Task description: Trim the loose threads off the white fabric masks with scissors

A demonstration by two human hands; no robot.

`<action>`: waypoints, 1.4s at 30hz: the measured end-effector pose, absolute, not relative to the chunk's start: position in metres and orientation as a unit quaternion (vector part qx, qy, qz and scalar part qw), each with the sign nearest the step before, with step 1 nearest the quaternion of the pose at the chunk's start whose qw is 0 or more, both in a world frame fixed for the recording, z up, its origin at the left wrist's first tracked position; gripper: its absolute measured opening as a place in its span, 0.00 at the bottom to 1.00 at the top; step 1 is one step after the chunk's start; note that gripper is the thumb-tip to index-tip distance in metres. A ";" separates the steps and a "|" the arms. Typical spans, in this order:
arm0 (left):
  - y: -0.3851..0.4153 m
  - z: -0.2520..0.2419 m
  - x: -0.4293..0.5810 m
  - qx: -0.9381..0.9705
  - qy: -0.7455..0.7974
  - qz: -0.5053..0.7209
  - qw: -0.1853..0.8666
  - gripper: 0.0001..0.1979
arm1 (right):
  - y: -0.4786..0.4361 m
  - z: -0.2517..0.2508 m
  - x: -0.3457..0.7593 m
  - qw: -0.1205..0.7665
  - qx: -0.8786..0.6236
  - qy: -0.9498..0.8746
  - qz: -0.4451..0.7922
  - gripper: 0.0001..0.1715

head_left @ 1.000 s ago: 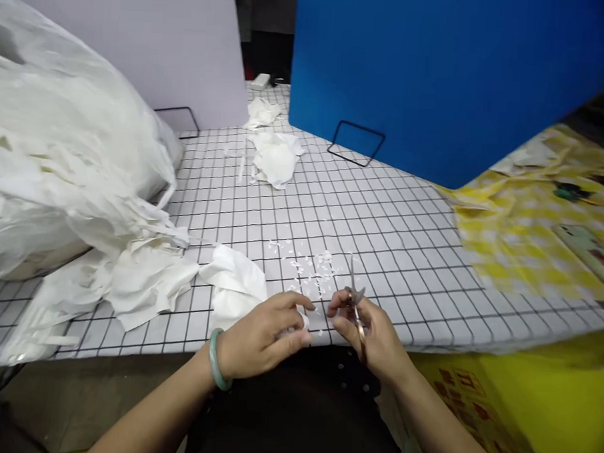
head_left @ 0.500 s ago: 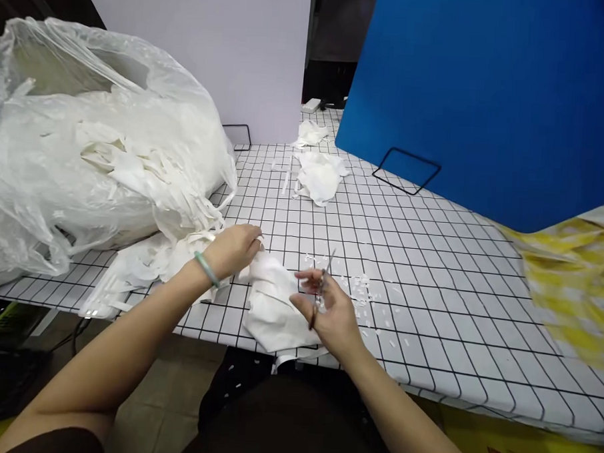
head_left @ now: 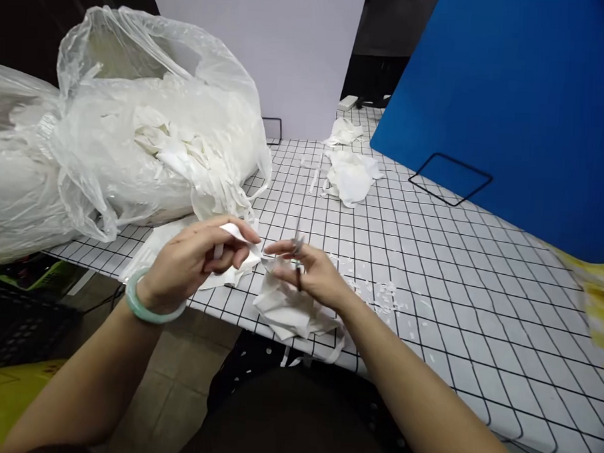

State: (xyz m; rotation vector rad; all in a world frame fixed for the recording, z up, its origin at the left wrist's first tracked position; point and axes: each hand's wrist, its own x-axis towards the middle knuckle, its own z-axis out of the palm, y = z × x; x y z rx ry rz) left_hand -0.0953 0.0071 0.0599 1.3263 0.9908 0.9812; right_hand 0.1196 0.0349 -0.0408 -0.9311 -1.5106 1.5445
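Observation:
My left hand (head_left: pixel 195 262), with a pale green bangle on the wrist, is closed on a white fabric piece (head_left: pixel 238 240) lifted just above the table's front edge. My right hand (head_left: pixel 310 273) is closed round a small pair of scissors (head_left: pixel 297 253), its fingertips close to the same piece. A crumpled white mask-like piece (head_left: pixel 291 309) lies under and in front of my right hand at the edge of the grid-patterned table (head_left: pixel 431 259). Small white clippings (head_left: pixel 384 293) are scattered to the right.
A big clear plastic bag (head_left: pixel 135 146) stuffed with white pieces fills the left of the table. More white pieces (head_left: pixel 351 178) lie at the back. A blue board (head_left: pixel 512 109) and a white board (head_left: pixel 289 52) stand behind. Yellow checked cloth (head_left: pixel 602 300) shows at the right.
My left hand reached left to the pile, then came back holding a white piece toward the right hand. My view swung left, bringing the plastic bag into fuller sight.

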 end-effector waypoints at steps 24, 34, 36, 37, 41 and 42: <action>-0.028 -0.014 -0.060 0.415 0.442 0.413 0.679 0.12 | 0.052 -0.025 0.117 0.451 -0.413 -0.541 0.577 0.11; -0.028 -0.007 -0.066 0.536 0.451 0.375 0.607 0.13 | 0.056 -0.014 0.122 0.453 -0.420 -0.530 0.581 0.11; -0.030 -0.004 -0.064 0.568 0.436 0.369 0.593 0.15 | 0.057 -0.016 0.121 0.447 -0.420 -0.535 0.581 0.11; -0.032 -0.001 -0.063 0.584 0.425 0.367 0.586 0.16 | 0.057 -0.017 0.121 0.442 -0.421 -0.539 0.580 0.11; -0.034 0.011 -0.060 0.599 0.393 0.364 0.595 0.19 | 0.054 -0.022 0.118 0.414 -0.422 -0.552 0.588 0.14; -0.033 0.014 -0.059 0.592 0.390 0.365 0.603 0.19 | 0.053 -0.024 0.117 0.405 -0.418 -0.555 0.595 0.14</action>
